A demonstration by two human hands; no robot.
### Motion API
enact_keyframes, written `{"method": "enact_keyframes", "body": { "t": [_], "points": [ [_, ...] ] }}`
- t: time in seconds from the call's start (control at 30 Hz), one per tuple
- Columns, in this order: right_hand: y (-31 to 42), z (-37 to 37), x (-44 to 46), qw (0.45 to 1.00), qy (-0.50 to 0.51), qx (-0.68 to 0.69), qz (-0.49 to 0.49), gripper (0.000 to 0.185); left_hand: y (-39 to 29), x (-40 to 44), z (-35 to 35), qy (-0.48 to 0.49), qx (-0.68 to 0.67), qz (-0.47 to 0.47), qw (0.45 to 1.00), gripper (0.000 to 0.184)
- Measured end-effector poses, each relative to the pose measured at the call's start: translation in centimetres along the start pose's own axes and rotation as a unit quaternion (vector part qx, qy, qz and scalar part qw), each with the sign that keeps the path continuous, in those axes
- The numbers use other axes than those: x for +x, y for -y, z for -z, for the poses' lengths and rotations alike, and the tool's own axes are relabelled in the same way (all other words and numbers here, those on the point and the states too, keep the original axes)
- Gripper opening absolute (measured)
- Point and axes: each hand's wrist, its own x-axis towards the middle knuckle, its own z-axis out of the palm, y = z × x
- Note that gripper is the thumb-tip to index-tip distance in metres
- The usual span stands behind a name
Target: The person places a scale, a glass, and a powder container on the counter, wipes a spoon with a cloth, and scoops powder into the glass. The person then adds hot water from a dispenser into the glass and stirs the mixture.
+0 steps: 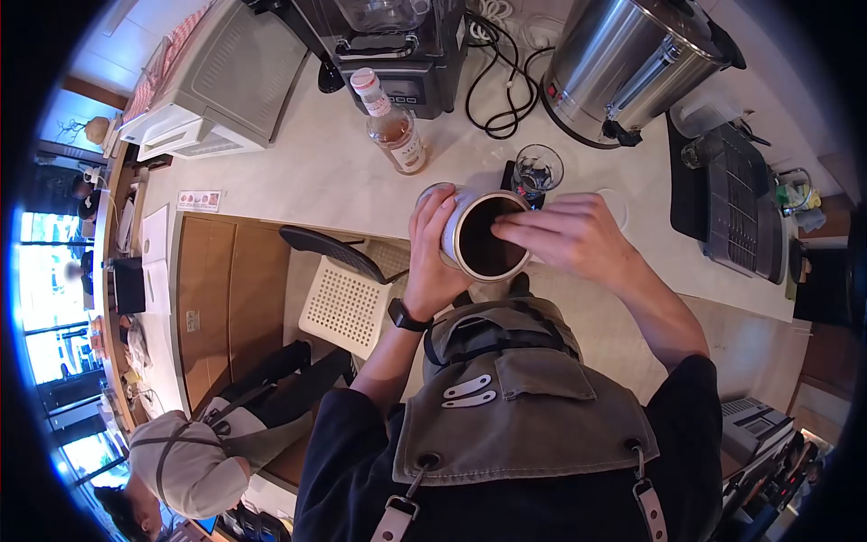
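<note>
My left hand [433, 239] is wrapped round the side of a cylindrical canister [452, 237] with a pale wall and a metal rim. Its mouth tilts up towards me and the inside looks dark; the contents cannot be made out. The fingers of my right hand [573, 235] are pressed together and reach over the rim into the mouth. Whatever they pinch, if anything, is hidden. Just beyond the canister, a clear glass [539, 170] stands by a small black device [511, 185], partly covered. A bottle of amber liquid [397, 135] with a pinkish cap is farther back.
A blender [402, 81] and a steel urn [623, 72] stand at the counter's back, with black cables [501, 90] between them. Left is a white oven-like appliance [221, 86]; right, a black drip tray [745, 203]. A chair [343, 303] and another person [194, 461] are lower left.
</note>
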Motion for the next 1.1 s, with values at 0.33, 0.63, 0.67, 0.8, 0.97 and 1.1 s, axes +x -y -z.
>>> {"method": "enact_keyframes", "body": {
  "t": [0.33,0.63,0.67,0.8,0.97,1.1],
  "points": [
    [-1.9,-1.3,1.4,1.000,-0.017,-0.021,-0.001,0.040,3.3,1.5,0.3,0.007,0.025,-0.044,0.999,0.102],
    [-2.0,-4.7,-1.8,0.998,-0.044,0.001,-0.036,0.031,4.3,1.5,-2.2,-0.032,0.096,-0.043,0.994,0.095],
    [-1.8,-5.2,-2.1,0.997,-0.056,0.013,-0.049,0.029,4.4,1.3,-2.5,-0.033,0.103,-0.045,0.993,0.094],
    [-1.2,-7.8,-3.0,0.985,-0.109,0.067,-0.114,0.019,4.9,0.4,-3.3,-0.032,0.144,-0.037,0.988,0.087],
    [0.1,-9.3,-3.2,0.935,-0.149,0.203,-0.250,0.015,6.0,-0.3,-3.8,-0.033,0.179,-0.040,0.982,0.082],
    [1.1,-9.3,-3.1,0.869,-0.100,0.297,-0.384,0.018,6.4,-0.8,-3.7,-0.039,0.174,-0.027,0.984,0.086]
  ]
}}
